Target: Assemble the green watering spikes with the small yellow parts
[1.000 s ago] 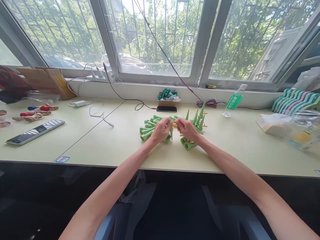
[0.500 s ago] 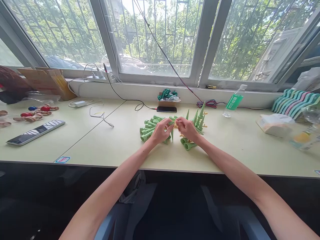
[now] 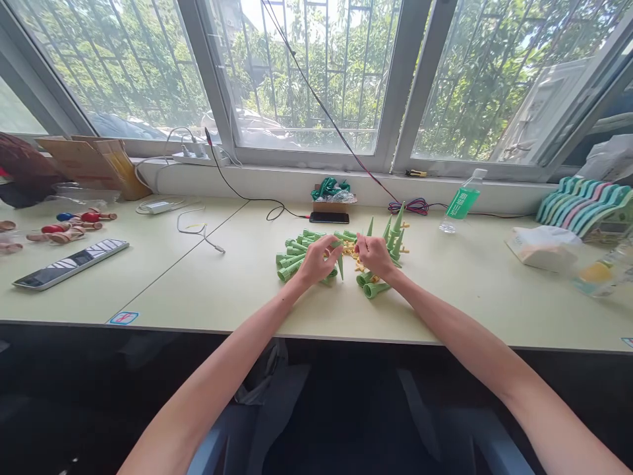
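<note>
My left hand point(image 3: 319, 259) is closed around a green plastic cone point(image 3: 340, 266) whose tip points down toward the table. Just to its right, my right hand point(image 3: 374, 254) has its fingers pinched together; whatever lies in them is too small to make out. Between the two hands shows a pile of small yellow plastic pieces point(image 3: 350, 251). Several hollow green tubes point(image 3: 291, 261) lie in a heap left of my left hand. Pointed green pieces with yellow pegs point(image 3: 397, 227) stand beyond my right hand, and green flared tubes point(image 3: 374, 289) lie in front of it.
A black phone point(image 3: 329, 217) lies before a small box point(image 3: 330, 206) at the back. A plastic bottle point(image 3: 461, 203) and a tissue pack point(image 3: 544, 248) stand to the right. On the left are a flat dark-screened device point(image 3: 72, 264), a white cable point(image 3: 202, 232) and wooden toys point(image 3: 66, 227).
My right hand has moved a little to the right, away from my left hand, uncovering more of the yellow pieces. My left hand keeps the green cone at nearly the same spot.
</note>
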A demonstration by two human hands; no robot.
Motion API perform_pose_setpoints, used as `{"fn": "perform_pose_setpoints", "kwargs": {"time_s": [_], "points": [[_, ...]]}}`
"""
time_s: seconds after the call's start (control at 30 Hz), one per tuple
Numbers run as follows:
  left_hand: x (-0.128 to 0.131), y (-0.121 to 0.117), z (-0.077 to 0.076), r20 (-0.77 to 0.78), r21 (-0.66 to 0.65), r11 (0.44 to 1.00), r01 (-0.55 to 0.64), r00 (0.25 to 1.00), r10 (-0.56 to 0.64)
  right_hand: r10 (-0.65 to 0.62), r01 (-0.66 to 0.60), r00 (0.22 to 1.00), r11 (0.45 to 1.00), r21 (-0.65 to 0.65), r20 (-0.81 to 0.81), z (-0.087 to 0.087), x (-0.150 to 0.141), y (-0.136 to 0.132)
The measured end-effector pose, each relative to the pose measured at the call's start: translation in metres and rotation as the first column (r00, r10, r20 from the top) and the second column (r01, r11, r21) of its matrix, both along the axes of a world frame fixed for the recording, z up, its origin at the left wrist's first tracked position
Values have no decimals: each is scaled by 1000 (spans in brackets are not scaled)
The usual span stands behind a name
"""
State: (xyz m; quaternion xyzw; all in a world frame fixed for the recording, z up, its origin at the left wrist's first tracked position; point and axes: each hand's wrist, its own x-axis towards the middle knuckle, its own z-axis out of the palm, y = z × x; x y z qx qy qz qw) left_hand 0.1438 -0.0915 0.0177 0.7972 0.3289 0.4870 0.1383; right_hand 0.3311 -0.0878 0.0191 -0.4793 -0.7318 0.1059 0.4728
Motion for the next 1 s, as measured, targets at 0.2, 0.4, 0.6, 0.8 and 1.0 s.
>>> {"fn": "perform_pose_setpoints", "kwargs": {"time_s": [0.2, 0.4, 0.6, 0.8, 1.0], "points": [[0, 1, -1, 0, -9, 1000, 9, 1000, -9, 5, -5, 999, 1000, 7, 46, 0, 1, 0], [0, 0, 1, -4, -21, 1000, 14, 1000, -14, 37, -37, 999, 999, 9, 39, 4, 0, -5], [0, 0, 1, 3, -28, 1000, -13, 1000, 13, 28, -26, 996, 999, 24, -87, 8, -1, -10], [1, 0, 2, 55, -58, 997, -48, 997, 51, 126, -121, 979, 992, 38, -163, 8, -4, -12], [1, 1, 4, 121, -139, 988, -62, 989, 79, 231, -227, 971, 971, 72, -54, 6, -6, -12]]}}
